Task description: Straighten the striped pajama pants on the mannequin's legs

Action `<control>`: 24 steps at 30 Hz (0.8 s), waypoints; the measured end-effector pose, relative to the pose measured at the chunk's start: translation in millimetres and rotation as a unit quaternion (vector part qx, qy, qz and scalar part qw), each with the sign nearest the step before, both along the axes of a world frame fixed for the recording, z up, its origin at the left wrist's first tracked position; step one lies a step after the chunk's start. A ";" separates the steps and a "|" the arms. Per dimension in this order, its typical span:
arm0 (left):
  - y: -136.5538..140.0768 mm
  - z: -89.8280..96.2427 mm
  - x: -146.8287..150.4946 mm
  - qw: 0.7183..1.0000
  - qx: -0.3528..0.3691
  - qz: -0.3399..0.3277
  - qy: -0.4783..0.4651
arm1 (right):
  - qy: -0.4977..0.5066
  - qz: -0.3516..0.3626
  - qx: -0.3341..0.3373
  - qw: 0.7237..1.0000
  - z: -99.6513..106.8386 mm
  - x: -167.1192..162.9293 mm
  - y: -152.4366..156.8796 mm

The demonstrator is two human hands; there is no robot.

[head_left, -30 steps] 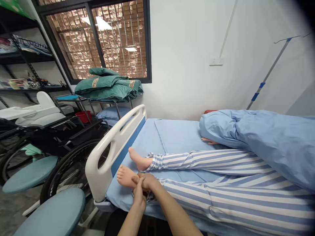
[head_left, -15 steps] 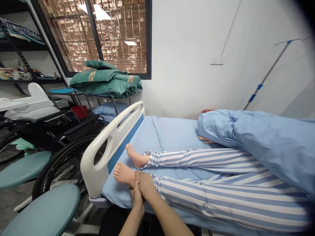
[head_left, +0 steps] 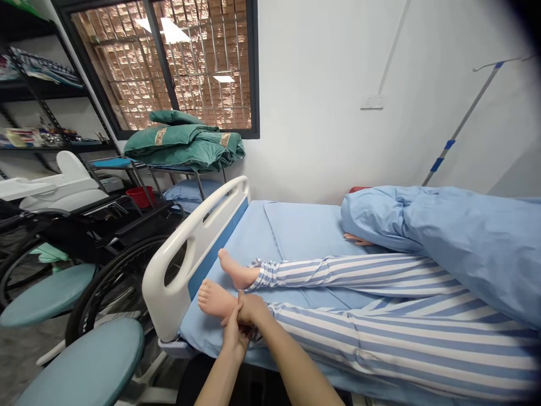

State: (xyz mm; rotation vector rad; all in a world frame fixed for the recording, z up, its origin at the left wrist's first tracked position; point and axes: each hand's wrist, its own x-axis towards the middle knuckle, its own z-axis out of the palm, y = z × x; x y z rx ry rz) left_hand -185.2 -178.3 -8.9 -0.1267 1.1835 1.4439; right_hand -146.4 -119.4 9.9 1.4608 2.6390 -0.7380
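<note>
Lying on the bed: a figure in striped pyjamas (head_left: 380,332), feet toward the white footboard (head_left: 186,254) at 9 o'clock.
Near foot (head_left: 215,299): being gripped at the ankle, close to the footboard.
Left hand (head_left: 234,332): being wrapped around the ankle from below, at 6 o'clock.
Right hand (head_left: 251,310): being clasped over the ankle from above.
Blue quilt (head_left: 456,242): being bunched at 3 o'clock.
Wheelchair (head_left: 84,254): being parked at 9 o'clock.

Head camera looks down, close, across the bed (head_left: 296,231) foot.
</note>
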 end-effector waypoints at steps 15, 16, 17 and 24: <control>-6.0 -35.6 0.0 0.997 -0.002 0.062 0.046 | 0.012 0.025 0.149 0.988 -4.5 4.3 -16.4; -6.3 -38.7 -1.1 0.997 0.010 0.066 0.047 | 0.012 0.011 0.160 0.987 -4.3 3.3 -20.6; -6.5 -41.1 -2.1 0.996 0.024 0.073 0.047 | 0.013 -0.004 0.169 0.986 -4.1 2.3 -24.3; -10.5 -27.7 0.4 0.996 0.044 0.065 0.048 | -0.007 -0.026 0.167 0.986 2.1 1.1 -33.3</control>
